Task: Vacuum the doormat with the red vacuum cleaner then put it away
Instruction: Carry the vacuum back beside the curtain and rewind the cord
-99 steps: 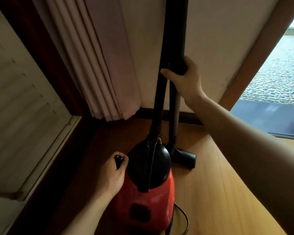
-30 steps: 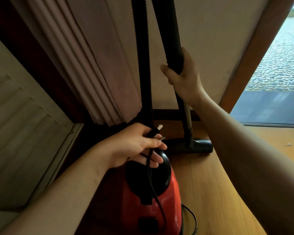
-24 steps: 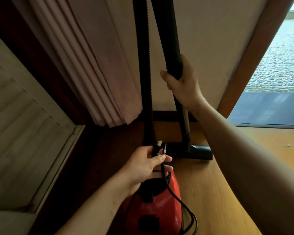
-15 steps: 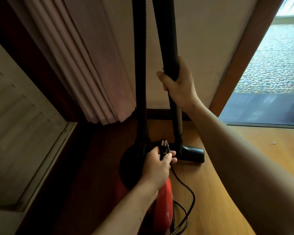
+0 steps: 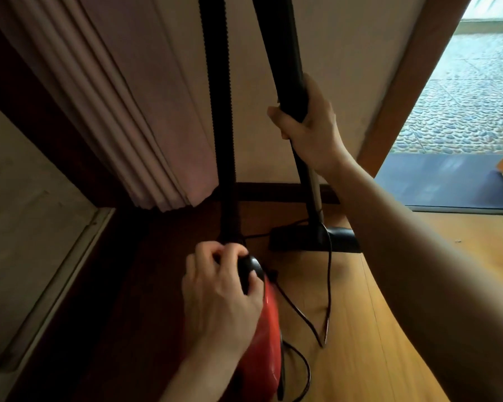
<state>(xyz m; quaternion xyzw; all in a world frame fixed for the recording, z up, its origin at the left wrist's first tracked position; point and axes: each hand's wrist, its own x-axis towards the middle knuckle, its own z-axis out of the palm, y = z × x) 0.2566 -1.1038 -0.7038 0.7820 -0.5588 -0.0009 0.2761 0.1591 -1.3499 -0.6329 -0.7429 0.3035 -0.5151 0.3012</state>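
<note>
My right hand (image 5: 308, 132) grips wand (image 5: 285, 53) upright so it can't topple | left hand (image 5: 218, 288) clasps red vacuum cleaner (image 5: 269, 332) by the nose, to park it

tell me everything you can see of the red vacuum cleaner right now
The red vacuum cleaner is a glossy red plastic canister with a black top, standing on the wooden floor by the curtain. A ribbed black hose rises from its top; its black wand stands nearly upright, floor head flat down. A thin black cord trails loose beside it. The left hand grips its top, the right hand the wand.
</note>
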